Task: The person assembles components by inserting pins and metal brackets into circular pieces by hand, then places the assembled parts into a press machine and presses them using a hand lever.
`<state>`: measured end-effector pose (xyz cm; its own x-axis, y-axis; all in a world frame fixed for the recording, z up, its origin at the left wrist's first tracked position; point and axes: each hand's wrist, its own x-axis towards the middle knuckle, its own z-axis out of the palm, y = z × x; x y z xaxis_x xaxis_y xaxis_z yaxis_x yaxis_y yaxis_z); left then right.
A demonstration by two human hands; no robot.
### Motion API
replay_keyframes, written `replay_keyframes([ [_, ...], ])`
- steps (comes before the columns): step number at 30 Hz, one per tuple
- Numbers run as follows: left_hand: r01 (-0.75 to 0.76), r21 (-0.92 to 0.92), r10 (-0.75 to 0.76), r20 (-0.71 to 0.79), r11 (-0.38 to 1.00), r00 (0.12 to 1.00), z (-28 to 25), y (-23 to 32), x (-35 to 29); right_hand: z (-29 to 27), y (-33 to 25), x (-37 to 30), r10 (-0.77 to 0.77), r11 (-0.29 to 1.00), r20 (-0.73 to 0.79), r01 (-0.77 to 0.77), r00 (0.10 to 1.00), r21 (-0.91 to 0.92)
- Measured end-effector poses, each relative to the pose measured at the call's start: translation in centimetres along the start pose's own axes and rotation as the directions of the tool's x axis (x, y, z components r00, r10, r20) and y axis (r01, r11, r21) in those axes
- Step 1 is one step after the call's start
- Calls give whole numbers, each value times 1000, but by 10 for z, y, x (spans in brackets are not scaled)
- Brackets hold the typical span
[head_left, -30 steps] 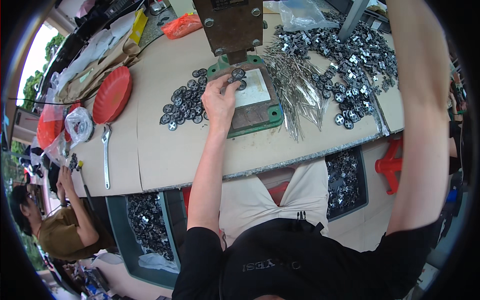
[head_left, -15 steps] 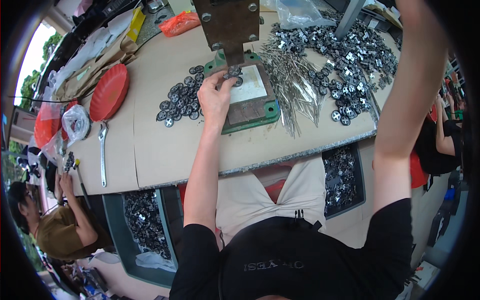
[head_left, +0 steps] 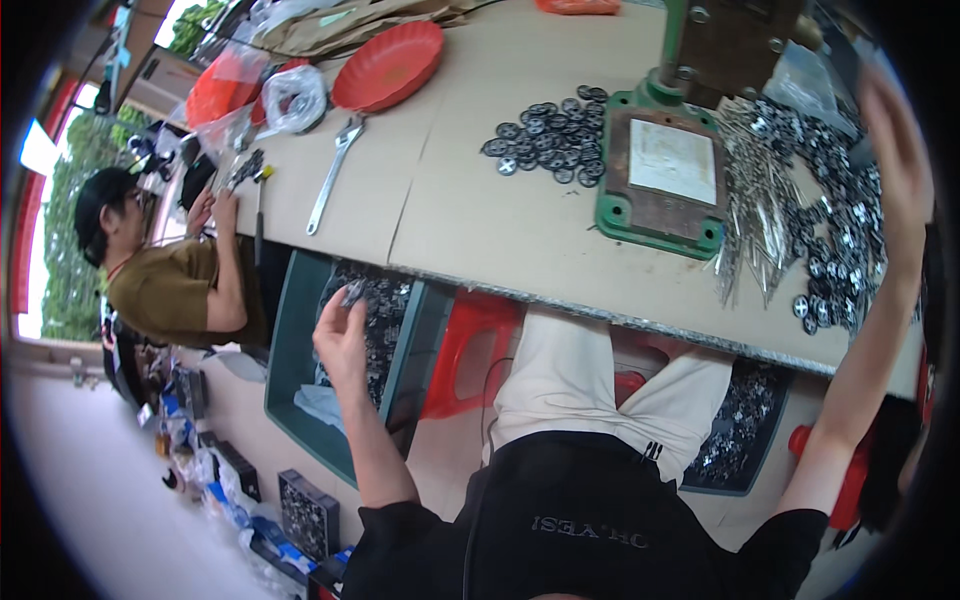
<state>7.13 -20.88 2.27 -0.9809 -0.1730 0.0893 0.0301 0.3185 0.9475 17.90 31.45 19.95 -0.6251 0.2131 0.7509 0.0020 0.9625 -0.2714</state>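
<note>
My left hand [head_left: 343, 338] is off the table, over a green bin [head_left: 288, 345] filled with small dark parts [head_left: 385, 300]. Its thumb and fingers pinch a small dark wheel piece [head_left: 352, 292]. At the far right my right hand [head_left: 895, 130] is raised beside the press, blurred and near the picture's rim, so its fingers and any grip do not show clearly. The press has a brown head [head_left: 735, 45] and a green base [head_left: 612, 215]. A white plate [head_left: 672, 160] lies bare on that base.
Black wheels [head_left: 550, 135] lie left of the press, thin metal pins [head_left: 755, 200] and a heap of dark parts [head_left: 845, 225] to its right. An adjustable wrench [head_left: 335, 175] and a red dish [head_left: 388, 65] lie on the left side. A co-worker [head_left: 175, 290] sits at far left.
My left hand has moved from the press plate down and left to above the green bin, carrying the wheel piece. The view has turned left; my right arm stays raised.
</note>
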Motion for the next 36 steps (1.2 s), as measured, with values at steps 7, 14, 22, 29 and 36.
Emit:
replay_keyframes([
  [7,-306,420,323,32,854,946,48,37,-9,57,-12,-183,532,701,212,-567,820,432],
  [14,-409,43,356,418,911,836,217,77,-6,85,-8,-218,665,560,99,-581,741,590],
  [22,-821,199,687,464,534,559,287,63,40,81,-4,-221,721,433,136,-594,680,678],
  [29,-604,117,521,395,788,757,273,66,39,84,-2,-219,731,388,151,-587,666,711],
  [36,430,-506,122,742,748,660,219,72,-24,56,8,-193,612,735,207,-646,763,208],
])
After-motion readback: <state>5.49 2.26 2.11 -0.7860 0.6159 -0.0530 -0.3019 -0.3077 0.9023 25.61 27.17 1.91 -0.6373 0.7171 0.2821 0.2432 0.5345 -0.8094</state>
